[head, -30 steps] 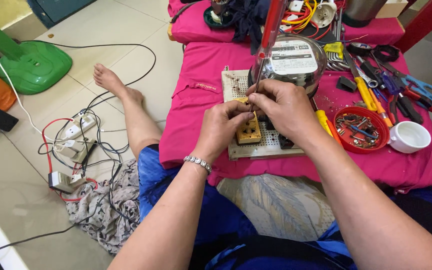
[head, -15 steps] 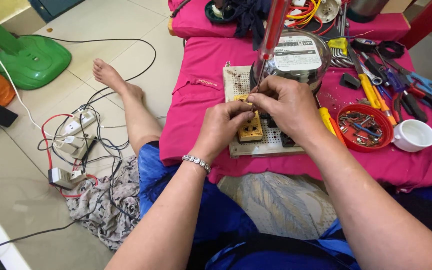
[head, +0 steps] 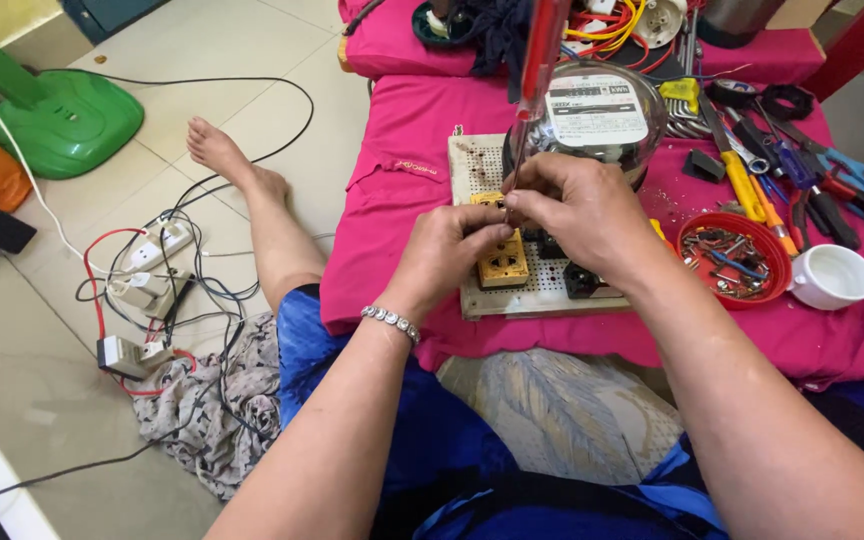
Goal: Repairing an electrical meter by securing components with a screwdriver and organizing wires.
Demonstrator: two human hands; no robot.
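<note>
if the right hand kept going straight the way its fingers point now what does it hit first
Its fingers point left, so probably the left hand, whose fingertips already meet them above the yellow socket; depth is hard to judge.

I have one view only: the head camera looks steeply down, close over the pink cloth-covered low table (head: 402, 150). Tiled floor (head: 102, 250) fills nine o'clock; the table runs toward twelve.

Both hands meet, fingertips pinched together.

The left hand (head: 447, 250) comes up from the lower left on a bare forearm (a beaded bracelet circles the wrist), knuckles up, its fingers (head: 482, 235) curled in and closed. The right hand (head: 577, 215) reaches in from the lower right, back of the hand upward, fingers bent and pinched against the left's. One bare leg stretches out to the left, foot (head: 214, 150) on the floor.
</note>
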